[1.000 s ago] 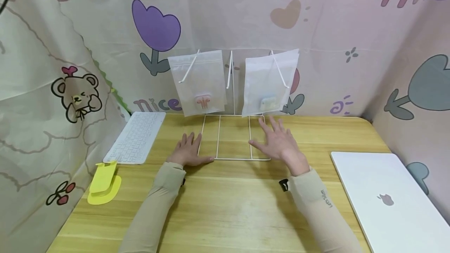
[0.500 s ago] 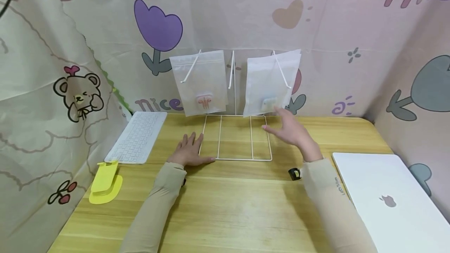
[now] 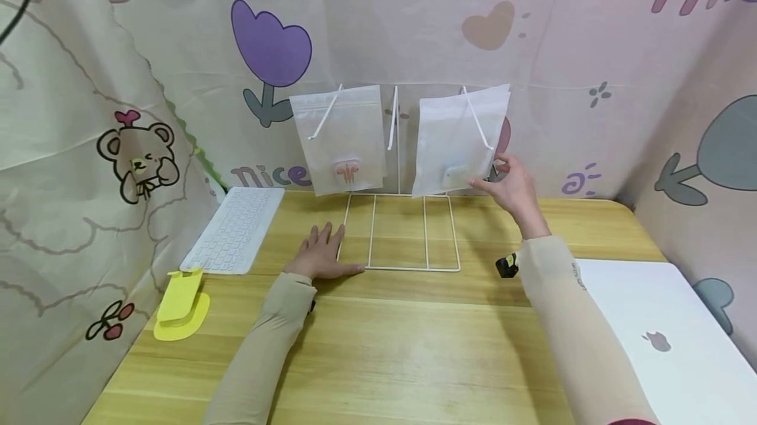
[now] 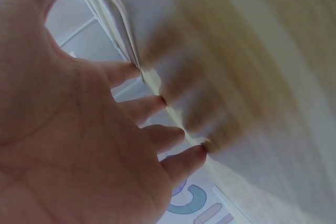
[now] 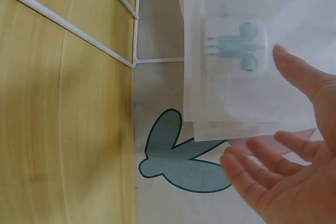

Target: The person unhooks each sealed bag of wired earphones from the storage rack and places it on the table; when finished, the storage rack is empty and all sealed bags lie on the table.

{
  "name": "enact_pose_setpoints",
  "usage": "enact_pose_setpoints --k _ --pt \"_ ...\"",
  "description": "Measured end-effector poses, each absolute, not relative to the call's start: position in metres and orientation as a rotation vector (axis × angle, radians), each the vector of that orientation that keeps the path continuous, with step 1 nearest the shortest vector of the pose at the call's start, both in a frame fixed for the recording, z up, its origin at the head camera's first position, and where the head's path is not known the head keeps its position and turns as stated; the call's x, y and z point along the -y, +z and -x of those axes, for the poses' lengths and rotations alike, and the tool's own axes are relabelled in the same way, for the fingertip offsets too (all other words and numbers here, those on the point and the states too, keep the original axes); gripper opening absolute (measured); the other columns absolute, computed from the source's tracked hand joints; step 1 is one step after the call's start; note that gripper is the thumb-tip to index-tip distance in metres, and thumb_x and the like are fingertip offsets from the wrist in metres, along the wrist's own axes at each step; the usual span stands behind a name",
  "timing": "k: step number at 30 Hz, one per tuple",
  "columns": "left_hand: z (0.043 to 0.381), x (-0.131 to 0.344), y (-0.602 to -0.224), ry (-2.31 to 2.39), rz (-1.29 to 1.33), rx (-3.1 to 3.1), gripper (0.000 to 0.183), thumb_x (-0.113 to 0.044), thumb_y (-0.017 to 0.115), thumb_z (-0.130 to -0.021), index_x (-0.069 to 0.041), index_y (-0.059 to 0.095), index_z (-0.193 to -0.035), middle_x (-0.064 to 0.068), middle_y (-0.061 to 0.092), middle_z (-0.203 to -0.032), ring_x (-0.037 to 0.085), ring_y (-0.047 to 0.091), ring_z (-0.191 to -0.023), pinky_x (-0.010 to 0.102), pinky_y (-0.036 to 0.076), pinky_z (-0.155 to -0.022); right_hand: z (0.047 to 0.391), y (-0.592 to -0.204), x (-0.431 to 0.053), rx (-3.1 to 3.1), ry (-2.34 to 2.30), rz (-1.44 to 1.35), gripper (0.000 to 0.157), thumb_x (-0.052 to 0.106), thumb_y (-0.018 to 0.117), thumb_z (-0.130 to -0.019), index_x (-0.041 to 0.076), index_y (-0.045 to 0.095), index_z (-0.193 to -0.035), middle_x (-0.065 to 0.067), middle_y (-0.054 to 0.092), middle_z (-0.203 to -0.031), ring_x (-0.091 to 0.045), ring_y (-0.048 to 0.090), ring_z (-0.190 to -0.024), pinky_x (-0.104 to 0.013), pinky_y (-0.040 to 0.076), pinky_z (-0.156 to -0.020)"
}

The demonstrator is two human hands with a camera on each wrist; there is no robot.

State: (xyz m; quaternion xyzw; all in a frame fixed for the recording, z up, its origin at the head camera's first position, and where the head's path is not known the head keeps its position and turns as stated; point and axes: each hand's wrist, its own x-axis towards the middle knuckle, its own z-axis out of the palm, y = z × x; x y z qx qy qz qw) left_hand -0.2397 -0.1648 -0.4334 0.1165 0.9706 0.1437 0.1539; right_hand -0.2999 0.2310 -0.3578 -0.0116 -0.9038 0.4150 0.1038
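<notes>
My left hand [image 3: 319,259] lies spread on the wooden table, its thumb at the front corner of the white wire display rack [image 3: 408,270]. In the left wrist view, the palm and fingertips show low at the tabletop. My right hand [image 3: 513,192] is at the right edge of the right-hand frosted zip bag [image 3: 449,136], which hangs from a rack hook. The right wrist view shows the thumb [image 5: 294,69] in front of that bag and the other fingers past its side edge. Boxed blue earphones [image 5: 236,47] show through it. The left-hand frosted bag [image 3: 340,129] hangs with boxed red earphones inside.
A white keyboard [image 3: 236,228] lies at the back left, with a yellow phone stand [image 3: 180,300] in front of it. At the right is a silver laptop [image 3: 644,307], closed, partly behind my right sleeve. A bare middle hook [image 3: 393,119] sticks out between the bags. Printed cloth hangs behind.
My right hand has moved from above the rack's base, up and rightward, to the right bag's edge. The left hand has stayed at the rack's front corner.
</notes>
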Motion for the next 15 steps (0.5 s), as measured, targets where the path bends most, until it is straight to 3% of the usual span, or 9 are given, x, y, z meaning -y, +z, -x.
enact_pose_setpoints --k 15 --pt "0.241 0.165 -0.435 0.398 -0.34 -2.786 0.11 -0.073 0.059 -0.083 -0.01 0.011 -0.16 0.023 0.004 -0.162 0.048 -0.004 -0.145 0.062 0.007 -0.113 0.317 -0.358 -0.23 2.53 1.455 0.063 0.087 0.029 0.083 -0.082 0.006 0.034 -0.151 -0.018 0.048 -0.142 -0.036 0.053 -0.123 -0.047 0.049 -0.094"
